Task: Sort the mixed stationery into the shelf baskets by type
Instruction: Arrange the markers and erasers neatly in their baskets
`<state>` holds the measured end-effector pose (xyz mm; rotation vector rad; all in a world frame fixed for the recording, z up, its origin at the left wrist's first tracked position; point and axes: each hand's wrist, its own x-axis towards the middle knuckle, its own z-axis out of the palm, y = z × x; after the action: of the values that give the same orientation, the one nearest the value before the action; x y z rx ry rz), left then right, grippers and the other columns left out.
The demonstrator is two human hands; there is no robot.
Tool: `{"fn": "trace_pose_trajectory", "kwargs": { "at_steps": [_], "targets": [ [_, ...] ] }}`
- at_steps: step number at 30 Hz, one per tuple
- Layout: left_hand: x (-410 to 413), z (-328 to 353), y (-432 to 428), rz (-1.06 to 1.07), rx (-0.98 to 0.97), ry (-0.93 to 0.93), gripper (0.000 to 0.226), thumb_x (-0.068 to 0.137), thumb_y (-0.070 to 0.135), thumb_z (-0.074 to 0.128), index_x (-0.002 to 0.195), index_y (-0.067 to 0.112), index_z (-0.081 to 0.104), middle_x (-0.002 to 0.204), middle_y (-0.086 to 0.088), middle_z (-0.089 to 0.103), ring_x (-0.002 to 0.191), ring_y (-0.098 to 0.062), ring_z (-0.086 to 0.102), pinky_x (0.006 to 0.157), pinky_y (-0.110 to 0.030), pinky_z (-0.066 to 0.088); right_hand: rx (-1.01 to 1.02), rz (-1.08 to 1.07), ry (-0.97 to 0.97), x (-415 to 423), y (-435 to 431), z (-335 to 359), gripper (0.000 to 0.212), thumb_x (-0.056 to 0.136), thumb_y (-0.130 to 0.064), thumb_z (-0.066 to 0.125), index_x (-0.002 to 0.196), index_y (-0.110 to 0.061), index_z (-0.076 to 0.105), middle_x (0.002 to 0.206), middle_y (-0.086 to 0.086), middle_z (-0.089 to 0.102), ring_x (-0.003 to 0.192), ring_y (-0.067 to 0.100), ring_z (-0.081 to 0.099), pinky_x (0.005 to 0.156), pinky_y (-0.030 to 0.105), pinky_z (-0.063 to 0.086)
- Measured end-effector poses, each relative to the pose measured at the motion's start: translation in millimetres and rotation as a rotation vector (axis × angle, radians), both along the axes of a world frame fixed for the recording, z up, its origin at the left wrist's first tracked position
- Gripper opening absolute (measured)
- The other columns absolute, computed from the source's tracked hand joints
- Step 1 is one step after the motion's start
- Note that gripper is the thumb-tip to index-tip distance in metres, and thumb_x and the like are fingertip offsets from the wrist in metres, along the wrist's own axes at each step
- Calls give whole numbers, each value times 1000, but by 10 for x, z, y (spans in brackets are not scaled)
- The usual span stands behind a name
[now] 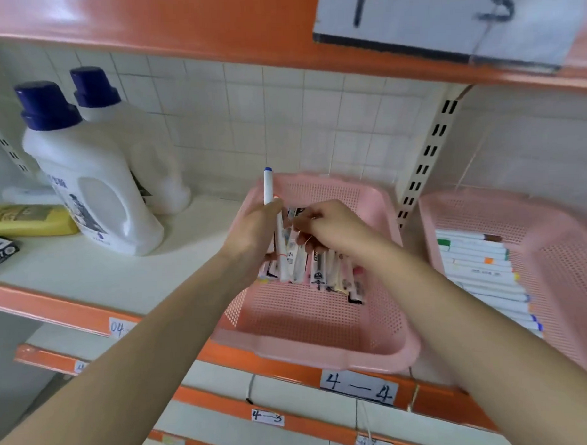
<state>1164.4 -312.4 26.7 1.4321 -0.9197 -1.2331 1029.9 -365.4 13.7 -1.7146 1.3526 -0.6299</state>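
Farthest left, a black box (pixel 0 254) and a flat yellow pack (pixel 29 220) are lying on the white shelf (pixel 87 272), with two smooth white plastic bottles (pixel 95 196) in dark blue caps standing just beside them. Moving right, the left hand (pixel 252 237) is curling its fingers round a slim white marker (pixel 270 196) with a blue cap, holding it upright over the left side of the middle pink basket (pixel 322 331), a perforated plastic tray with rounded corners. Wrapped pens (pixel 334 277) are lying in that basket, partly hidden by both hands. The right hand (pixel 332 231) is bending its fingers down and pinching at the tops of those pens. Further right, past a slotted metal upright (pixel 426 161), a second pink basket (pixel 560 273) is holding stacked white markers (pixel 480 269) with coloured ends.
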Motion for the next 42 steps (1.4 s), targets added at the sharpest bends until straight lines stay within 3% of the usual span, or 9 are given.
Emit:
{"fn": "trace_pose_trajectory", "kwargs": {
  "at_steps": [3, 6, 9, 13, 18, 22, 28, 35, 42],
  "targets": [
    [-276, 52, 2, -3, -29, 11, 31, 105, 32, 42, 77, 20, 50, 64, 3, 55, 53, -12, 54, 56, -30, 42, 109, 14, -273, -293, 337, 178, 15, 95, -22, 65, 82, -16, 68, 69, 1, 73, 52, 6, 65, 44, 14, 46],
    [-633, 80, 24, -34, -38, -14, 29, 105, 34, 41, 85, 17, 52, 82, -6, 56, 66, -20, 58, 68, -36, 51, 129, -9, -299, -596, 551, 259, 9, 90, -21, 71, 87, -14, 65, 69, 2, 71, 54, 8, 66, 47, 17, 48],
    [-1012, 87, 60, -65, -38, -43, 25, 104, 35, 42, 90, 18, 52, 89, -6, 56, 60, -17, 61, 54, -29, 49, 68, -64, -237, -891, 669, 264, 16, 87, -17, 74, 96, -15, 61, 71, 2, 69, 54, 8, 65, 54, 19, 53],
    [-1453, 74, 103, -136, -63, -109, 23, 102, 32, 41, 89, 18, 54, 81, -3, 53, 58, -18, 55, 62, -33, 49, 17, -114, -269, -1374, 810, 255, 34, 84, -11, 76, 111, -15, 55, 74, 5, 65, 52, 7, 63, 52, 17, 50],
    [-1864, 31, 167, -187, -138, -105, 25, 94, 25, 37, 75, 21, 53, 49, 11, 38, 38, -7, 30, 38, -19, 25, -126, -88, -128, -2007, 990, 237, 38, 83, -7, 65, 100, -40, 59, 74, 8, 71, 65, 22, 68, 65, 35, 60],
    [-2118, 15, 220, -154, -223, -312, 15, 74, 33, 31, 78, 24, 44, 69, 2, 46, 58, -15, 39, 57, -32, 31, -249, -105, 14, -2442, 1091, 181, 28, 85, -10, 64, 89, -37, 69, 67, 5, 70, 56, 15, 59, 65, 29, 51],
    [-2316, -54, 98, -404, -379, -750, 13, 98, 17, 46, 89, 22, 52, 75, -1, 57, 55, -4, 53, 43, -15, 37, -282, -167, 132, -2981, 1104, 90, 19, 94, -12, 60, 107, -21, 71, 80, -8, 74, 66, 4, 69, 68, 19, 51],
    [-2454, -206, -133, -552, -470, -1297, 24, 95, 28, 59, 117, 30, 70, 123, 4, 59, 116, -18, 51, 105, -40, 38, -441, -119, 377, -3211, 1163, -46, 16, 86, -21, 72, 100, -25, 78, 63, -9, 64, 58, 3, 55, 56, 13, 37],
    [-2542, -351, -237, -572, -531, -1511, 23, 94, 36, 62, 117, 39, 68, 115, 14, 64, 113, -12, 54, 96, -37, 27, -480, -53, 436, -3221, 1124, -224, 21, 82, -24, 78, 103, -24, 78, 91, -4, 53, 90, 13, 51, 83, 28, 45]
  ]
}}
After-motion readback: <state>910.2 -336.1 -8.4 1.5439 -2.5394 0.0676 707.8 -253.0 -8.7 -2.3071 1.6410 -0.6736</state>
